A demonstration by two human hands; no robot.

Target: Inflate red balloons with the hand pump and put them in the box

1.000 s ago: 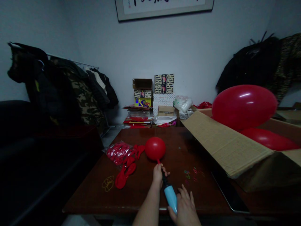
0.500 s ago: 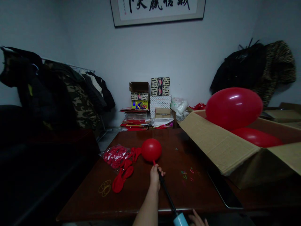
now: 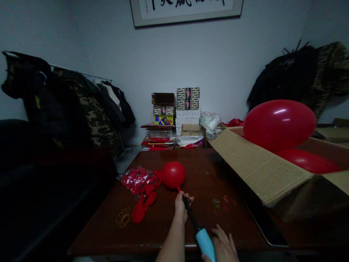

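Pinching small red balloon (image 3: 173, 174) against pump (image 3: 205, 243) with left hand (image 3: 181, 208); resting right hand (image 3: 223, 243) alongside, not clearly showing any grip; best pushing straight.

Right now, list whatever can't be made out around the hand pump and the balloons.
All in the head view:
- Join of hand pump and small red balloon: hidden by the left hand.
- Blue pump section's far end: cut off by the bottom edge.
- Right hand's grip: unclear, its palm turned away.
- Cardboard box's floor: hidden by its flap and large red balloons.
- Small coloured bits: too small to identify.
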